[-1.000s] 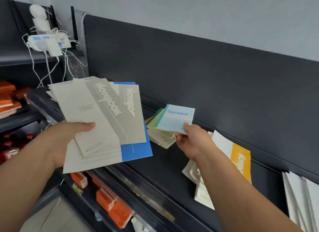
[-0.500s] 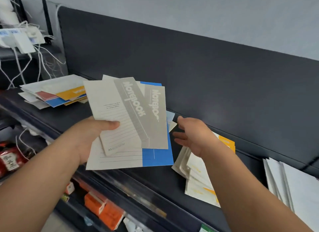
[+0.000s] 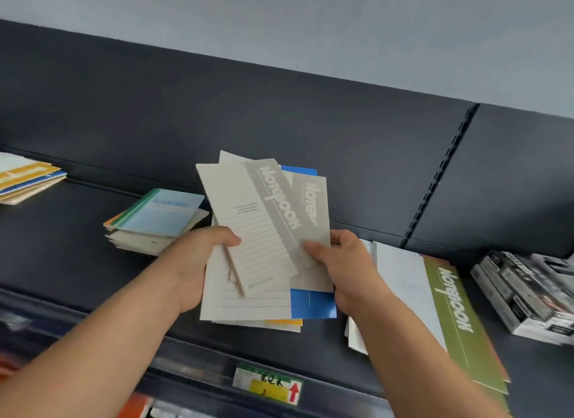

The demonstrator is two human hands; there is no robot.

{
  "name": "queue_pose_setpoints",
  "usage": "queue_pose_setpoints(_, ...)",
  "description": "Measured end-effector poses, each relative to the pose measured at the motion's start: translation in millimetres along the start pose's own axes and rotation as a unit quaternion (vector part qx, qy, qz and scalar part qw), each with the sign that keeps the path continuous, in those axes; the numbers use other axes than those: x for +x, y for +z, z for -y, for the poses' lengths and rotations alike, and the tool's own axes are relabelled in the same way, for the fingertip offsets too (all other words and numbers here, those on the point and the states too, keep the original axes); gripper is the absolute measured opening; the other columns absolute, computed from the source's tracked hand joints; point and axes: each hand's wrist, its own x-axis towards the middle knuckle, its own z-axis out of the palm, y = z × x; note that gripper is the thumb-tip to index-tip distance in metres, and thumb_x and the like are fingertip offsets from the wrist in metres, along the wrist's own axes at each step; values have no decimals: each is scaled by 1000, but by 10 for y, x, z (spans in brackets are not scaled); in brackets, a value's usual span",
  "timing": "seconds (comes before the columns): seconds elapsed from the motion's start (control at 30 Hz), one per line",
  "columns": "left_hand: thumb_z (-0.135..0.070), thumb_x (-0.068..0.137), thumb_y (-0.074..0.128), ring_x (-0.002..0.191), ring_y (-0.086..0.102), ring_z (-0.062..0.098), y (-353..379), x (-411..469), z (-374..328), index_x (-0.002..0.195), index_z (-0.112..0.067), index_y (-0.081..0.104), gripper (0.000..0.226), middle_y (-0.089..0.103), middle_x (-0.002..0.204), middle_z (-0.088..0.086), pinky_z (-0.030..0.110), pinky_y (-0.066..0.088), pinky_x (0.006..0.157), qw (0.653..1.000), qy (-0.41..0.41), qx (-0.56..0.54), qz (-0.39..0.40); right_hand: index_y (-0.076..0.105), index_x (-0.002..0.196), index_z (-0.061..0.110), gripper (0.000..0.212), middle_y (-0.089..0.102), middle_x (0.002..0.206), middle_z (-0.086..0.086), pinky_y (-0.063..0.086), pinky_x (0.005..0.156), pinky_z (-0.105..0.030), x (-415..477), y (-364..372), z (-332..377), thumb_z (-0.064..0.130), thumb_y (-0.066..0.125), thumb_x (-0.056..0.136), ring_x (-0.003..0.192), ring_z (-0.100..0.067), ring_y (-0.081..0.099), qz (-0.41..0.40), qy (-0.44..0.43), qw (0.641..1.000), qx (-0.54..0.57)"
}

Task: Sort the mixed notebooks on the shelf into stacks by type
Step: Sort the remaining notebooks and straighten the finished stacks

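Observation:
I hold a fanned bundle of notebooks (image 3: 267,231) above the dark shelf (image 3: 68,246): grey "Notebook" covers on top, a blue one and an orange one beneath. My left hand (image 3: 198,262) grips the bundle's left edge, thumb on the top grey cover. My right hand (image 3: 341,268) grips the right edge, thumb on the second grey cover. A stack of small light-blue notebooks (image 3: 158,218) lies to the left. A pile of large notebooks topped by a green "Notebook" cover (image 3: 459,321) lies to the right, partly hidden by my right arm.
Another mixed pile with an orange cover (image 3: 28,178) sits at the far left of the shelf. Black-and-white packaged items (image 3: 528,293) are stacked at the far right. A price label (image 3: 267,385) with a red arrow is on the shelf's front rail.
My right hand put the small light-blue "Gambit" notebook on the small stack, then came back and took hold of the bundle's right edge. The view swung to the right.

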Motion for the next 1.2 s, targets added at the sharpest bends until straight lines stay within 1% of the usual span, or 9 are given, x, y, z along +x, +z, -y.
queue_pose_setpoints(0.07, -4, 70, 54, 88, 72, 36, 152, -22, 88, 106, -9, 70, 40, 72, 109, 21, 47, 57, 70, 999, -25, -17, 43, 64, 103, 12, 17, 75, 97, -6, 59, 84, -48, -24, -248, -20, 14, 71, 87, 90, -28, 72, -12, -4, 999, 34)
queue_pose_setpoints(0.2, -8, 84, 58, 101, 69, 38, 472, -159, 301, 115, -19, 65, 34, 72, 111, 17, 53, 57, 81, 994, -43, 33, 96, 60, 98, 12, 7, 72, 99, -8, 57, 88, -51, -70, -625, -66, 12, 65, 92, 93, -30, 69, -39, 3, 997, 71)
queue_pose_setpoints(0.33, -5, 97, 52, 102, 68, 34, 711, -228, 444, 113, -22, 65, 26, 75, 105, 11, 47, 55, 82, 997, -9, 77, 21, 64, 106, 11, 12, 72, 105, -10, 56, 90, -53, -66, -875, -107, 17, 60, 96, 102, -33, 68, -19, 15, 999, 33)
queue_pose_setpoints(0.57, 5, 93, 55, 101, 68, 32, 628, -425, 569, 117, -18, 65, 35, 74, 108, 9, 41, 55, 77, 994, 44, 63, -78, 63, 102, 13, 8, 71, 102, -10, 59, 69, -31, -20, -929, -169, 13, 56, 98, 88, -23, 70, 32, 11, 999, 27)
queue_pose_setpoints(0.67, 8, 90, 57, 101, 69, 33, 478, -523, 554, 118, -16, 65, 38, 74, 108, 9, 42, 54, 79, 992, 59, 53, -98, 62, 106, 8, 10, 73, 104, -12, 60, 73, -35, -9, -743, -182, 11, 55, 98, 91, -25, 72, 85, 42, 993, 73)
queue_pose_setpoints(0.77, -2, 93, 58, 102, 69, 32, 344, -597, 487, 116, -19, 66, 30, 75, 108, 8, 44, 54, 85, 990, 72, 45, -115, 60, 106, 5, 10, 73, 104, -14, 60, 70, -38, 0, -506, -190, 10, 55, 99, 90, -28, 72, 126, 77, 984, 102)
queue_pose_setpoints(0.93, -19, 99, 53, 102, 66, 29, -8, -685, 273, 104, -22, 67, 15, 73, 106, 7, 41, 53, 83, 972, 101, 27, -209, 59, 109, 11, 14, 67, 110, -11, 58, 73, -39, 198, -268, -218, 8, 50, 98, 99, -31, 66, 47, 75, 989, 115)
queue_pose_setpoints(1.03, -18, 99, 53, 99, 66, 25, -283, -727, 107, 100, -25, 65, 14, 71, 106, 4, 38, 53, 77, 960, 124, 19, -249, 56, 99, 16, 11, 62, 101, -4, 50, 60, -33, 293, -217, -192, 9, 47, 100, 86, -23, 60, -15, 73, 991, 116)
queue_pose_setpoints(1.2, -16, 98, 54, 97, 67, 24, -607, -762, -131, 104, -27, 66, 17, 74, 102, 2, 38, 52, 72, 956, 146, -29, -255, 52, 113, 13, 14, 60, 99, -5, 51, 62, -33, 327, 13, -208, 10, 46, 101, 81, -21, 57, -31, 80, 990, 111)
